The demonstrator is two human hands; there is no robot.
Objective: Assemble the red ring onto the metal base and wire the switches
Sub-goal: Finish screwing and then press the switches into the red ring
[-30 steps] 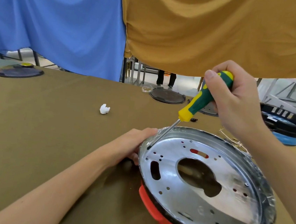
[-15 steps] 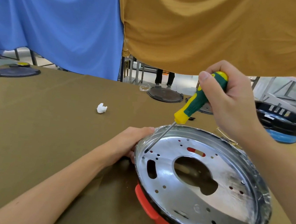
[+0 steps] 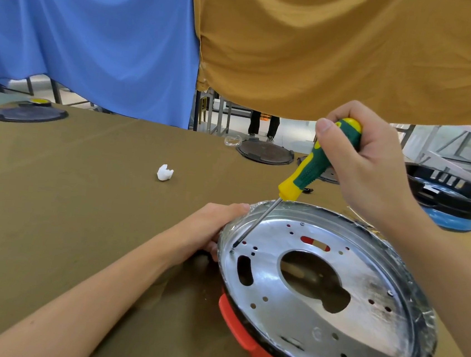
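A green-and-yellow-handled screwdriver (image 3: pixel 318 164) is gripped in the right hand (image 3: pixel 367 160), its tip set on a small screw (image 3: pixel 231 252) at the left edge of the round shiny metal base (image 3: pixel 324 292), apparently so the screw can be driven. The base's left rim is clasped by the left hand (image 3: pixel 214 228), fingers curled under, seemingly to steady it. Beneath the base, at its near side, the red plastic ring (image 3: pixel 244 336) is seen. Left of the base, well apart, a crumpled white scrap (image 3: pixel 165 172) is left on the olive-brown tablecloth (image 3: pixel 66 204).
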